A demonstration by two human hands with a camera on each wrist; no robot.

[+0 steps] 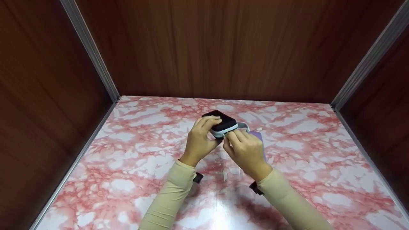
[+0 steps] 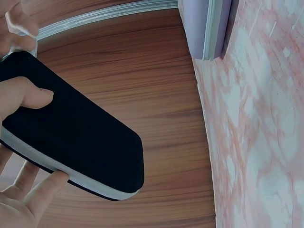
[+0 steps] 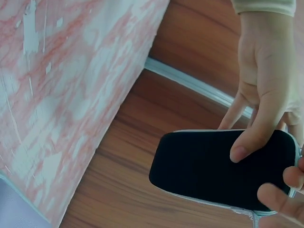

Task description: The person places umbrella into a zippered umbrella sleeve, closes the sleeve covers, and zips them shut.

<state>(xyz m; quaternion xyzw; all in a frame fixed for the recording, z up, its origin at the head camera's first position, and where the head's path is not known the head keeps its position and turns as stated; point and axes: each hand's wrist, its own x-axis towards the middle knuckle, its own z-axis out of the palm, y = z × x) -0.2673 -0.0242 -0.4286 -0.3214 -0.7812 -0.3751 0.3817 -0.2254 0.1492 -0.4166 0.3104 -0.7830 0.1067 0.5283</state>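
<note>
A small black zippered case with a pale band round its side is held up over the table. My left hand grips it, the thumb on one flat black face and the fingers along the opposite side. At the case's near end, my right hand has its fingers curled at the pale zipper edge. In the right wrist view its fingertips overlap the case's end. A grey strap loop sticks out beside the right hand. The zipper pull is hidden by the fingers.
A lavender zippered case is on the table, partly hidden behind my right hand in the head view. The red-and-white marbled tabletop is bounded by dark wooden panels at the back and both sides, with metal corner strips.
</note>
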